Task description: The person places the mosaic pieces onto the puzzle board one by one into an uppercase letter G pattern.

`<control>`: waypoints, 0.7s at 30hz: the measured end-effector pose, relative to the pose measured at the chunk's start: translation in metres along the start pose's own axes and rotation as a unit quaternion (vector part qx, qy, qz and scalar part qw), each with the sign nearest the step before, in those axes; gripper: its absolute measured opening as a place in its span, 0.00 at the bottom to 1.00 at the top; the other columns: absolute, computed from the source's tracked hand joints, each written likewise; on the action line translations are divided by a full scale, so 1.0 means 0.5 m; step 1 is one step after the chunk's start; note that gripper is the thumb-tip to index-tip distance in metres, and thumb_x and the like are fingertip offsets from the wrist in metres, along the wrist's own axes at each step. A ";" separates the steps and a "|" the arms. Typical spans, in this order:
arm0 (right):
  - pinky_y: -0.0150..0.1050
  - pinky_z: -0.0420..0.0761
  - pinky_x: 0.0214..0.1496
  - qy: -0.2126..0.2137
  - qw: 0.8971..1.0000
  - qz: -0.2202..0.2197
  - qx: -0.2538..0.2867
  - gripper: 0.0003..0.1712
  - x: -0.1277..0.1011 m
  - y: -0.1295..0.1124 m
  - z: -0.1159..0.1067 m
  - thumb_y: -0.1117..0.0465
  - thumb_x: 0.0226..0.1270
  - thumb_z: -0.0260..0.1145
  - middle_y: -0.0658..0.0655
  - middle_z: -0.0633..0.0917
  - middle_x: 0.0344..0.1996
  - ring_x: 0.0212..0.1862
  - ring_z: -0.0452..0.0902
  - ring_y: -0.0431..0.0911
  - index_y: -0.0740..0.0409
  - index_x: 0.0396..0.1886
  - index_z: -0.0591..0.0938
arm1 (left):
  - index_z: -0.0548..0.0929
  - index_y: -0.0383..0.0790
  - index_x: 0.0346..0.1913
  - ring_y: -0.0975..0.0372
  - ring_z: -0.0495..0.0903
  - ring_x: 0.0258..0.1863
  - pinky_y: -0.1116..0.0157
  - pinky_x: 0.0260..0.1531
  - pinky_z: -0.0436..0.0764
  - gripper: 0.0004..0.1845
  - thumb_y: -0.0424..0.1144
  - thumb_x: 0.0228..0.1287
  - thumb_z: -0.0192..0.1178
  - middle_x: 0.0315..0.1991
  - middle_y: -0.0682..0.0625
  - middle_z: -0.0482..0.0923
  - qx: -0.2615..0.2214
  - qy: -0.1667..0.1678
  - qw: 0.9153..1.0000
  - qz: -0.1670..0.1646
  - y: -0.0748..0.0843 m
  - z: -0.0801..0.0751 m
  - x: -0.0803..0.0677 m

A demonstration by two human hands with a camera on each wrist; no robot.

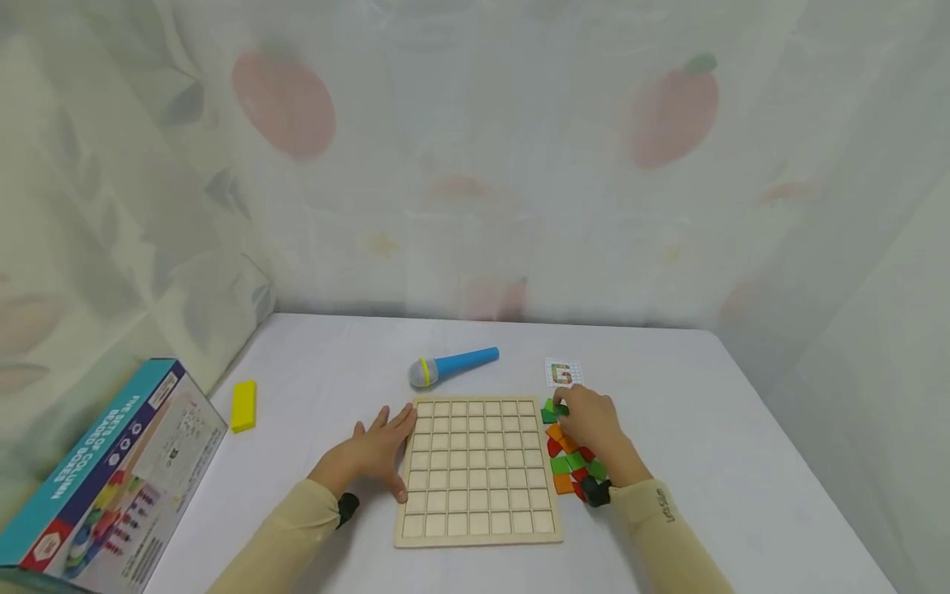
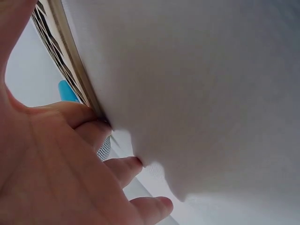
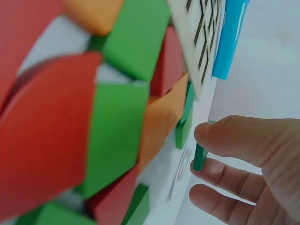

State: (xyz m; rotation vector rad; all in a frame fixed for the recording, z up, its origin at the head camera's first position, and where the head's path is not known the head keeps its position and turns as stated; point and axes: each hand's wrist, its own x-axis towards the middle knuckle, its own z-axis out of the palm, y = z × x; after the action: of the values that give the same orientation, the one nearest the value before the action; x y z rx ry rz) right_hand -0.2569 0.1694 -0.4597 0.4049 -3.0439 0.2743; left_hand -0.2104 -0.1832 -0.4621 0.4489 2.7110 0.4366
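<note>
A pale wooden grid board [image 1: 477, 470] lies flat on the white table, its cells bare. My left hand [image 1: 374, 452] rests flat against the board's left edge [image 2: 75, 61], fingers straight. Right of the board lies a heap of green, orange and red tiles [image 1: 570, 462]. My right hand [image 1: 590, 421] is over the heap's far end and pinches a green tile [image 3: 200, 157] between thumb and fingers. In the right wrist view the tiles [image 3: 112, 108] fill the frame, blurred and close. A small pattern card [image 1: 562, 374] lies just beyond the hand.
A blue toy microphone [image 1: 453, 366] lies beyond the board. A yellow block [image 1: 243, 405] sits at the left. A printed toy box [image 1: 96, 487] stands at the table's front left corner. A curtain with a fruit print hangs behind the table.
</note>
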 end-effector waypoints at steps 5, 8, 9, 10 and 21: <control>0.40 0.71 0.25 0.021 0.999 -0.043 0.001 0.11 0.009 -0.022 -0.004 0.62 0.52 0.70 0.55 0.82 0.36 0.27 0.74 0.45 0.48 0.38 0.83 | 0.45 0.39 0.73 0.41 0.35 0.70 0.31 0.55 0.39 0.72 0.54 0.20 0.78 0.74 0.45 0.39 -0.010 -0.001 1.000 0.003 0.002 -0.004 -0.005; 0.41 0.74 0.27 0.030 0.997 -0.068 0.010 0.12 0.017 -0.045 -0.009 0.62 0.52 0.71 0.54 0.82 0.35 0.31 0.77 0.47 0.49 0.38 0.83 | 0.45 0.39 0.73 0.41 0.35 0.70 0.31 0.56 0.39 0.72 0.54 0.20 0.78 0.74 0.45 0.39 -0.011 -0.002 1.000 0.002 0.003 -0.007 -0.008; 0.43 0.75 0.29 0.031 0.997 -0.075 0.012 0.12 0.019 -0.056 -0.012 0.62 0.52 0.71 0.54 0.82 0.35 0.32 0.78 0.48 0.50 0.38 0.83 | 0.45 0.39 0.73 0.41 0.35 0.70 0.31 0.56 0.39 0.72 0.54 0.21 0.78 0.74 0.45 0.39 -0.010 -0.002 1.000 0.003 0.004 -0.008 -0.008; 0.43 0.76 0.30 0.032 0.996 -0.084 0.013 0.12 0.022 -0.066 -0.015 0.62 0.51 0.71 0.53 0.82 0.34 0.33 0.78 0.48 0.50 0.38 0.83 | 0.45 0.40 0.73 0.41 0.35 0.70 0.31 0.56 0.39 0.72 0.54 0.21 0.78 0.74 0.45 0.39 -0.009 -0.002 1.000 0.001 0.004 -0.008 -0.008; 0.39 0.73 0.31 0.021 0.977 -0.209 -0.022 0.13 0.051 -0.203 -0.003 0.62 0.52 0.71 0.48 0.79 0.32 0.34 0.77 0.44 0.49 0.40 0.83 | 0.46 0.40 0.73 0.41 0.34 0.70 0.32 0.57 0.38 0.72 0.53 0.19 0.79 0.74 0.45 0.39 -0.027 -0.007 1.000 -0.007 0.013 -0.009 -0.010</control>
State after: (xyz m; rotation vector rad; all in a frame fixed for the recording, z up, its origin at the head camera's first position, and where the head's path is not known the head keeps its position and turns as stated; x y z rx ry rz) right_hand -0.2548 0.0668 -0.4389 0.9997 -2.8229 0.1867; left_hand -0.2062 -0.1800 -0.4544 0.4162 2.6808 0.5004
